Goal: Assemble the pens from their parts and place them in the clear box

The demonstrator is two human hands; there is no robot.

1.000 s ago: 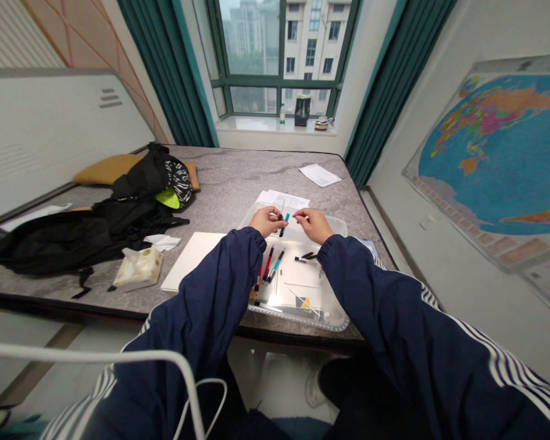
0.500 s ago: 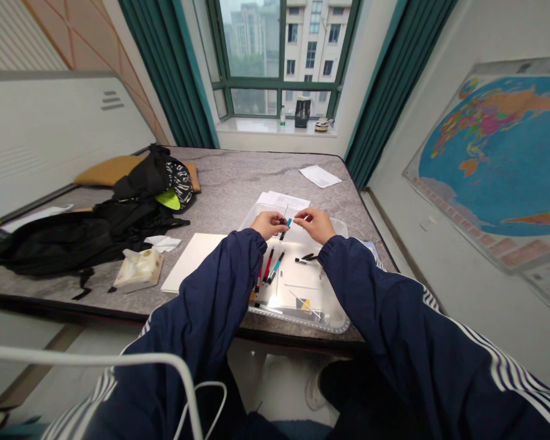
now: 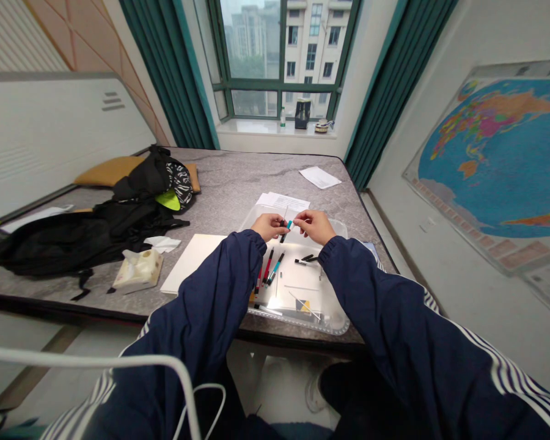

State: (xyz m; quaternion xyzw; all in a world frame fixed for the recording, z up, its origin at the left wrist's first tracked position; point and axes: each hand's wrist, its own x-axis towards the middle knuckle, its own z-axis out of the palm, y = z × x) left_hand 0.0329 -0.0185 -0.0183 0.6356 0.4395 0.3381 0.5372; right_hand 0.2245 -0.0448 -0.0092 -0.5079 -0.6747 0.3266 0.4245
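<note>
My left hand (image 3: 269, 227) pinches a teal-and-black pen (image 3: 289, 225) over the far part of a clear plastic tray (image 3: 337, 319). Close to the pen's teal end, my right hand (image 3: 317, 227) has its thumb and fingers together; whatever is between them is too small to make out. Below my left hand lie red-and-black pens (image 3: 268, 264) and another teal-and-black pen (image 3: 275, 269). Black pen parts (image 3: 308, 257) rest near my right sleeve. Toward the tray's front are a thin white stick (image 3: 297, 299) and a yellow-and-grey piece (image 3: 305, 305).
Printed papers (image 3: 284, 200) lie behind the tray, and a white sheet (image 3: 319, 177) is farther back. White board-like sheets (image 3: 190, 260), a tissue pack (image 3: 140, 270) and a black backpack (image 3: 82, 238) are on the left. A white tube (image 3: 119, 360) crosses the lower left foreground.
The pen has shifted slightly within my left fingers, its teal end now tilted a little rightward. My right fingertips stay close to that end. The things in the tray have not moved.
</note>
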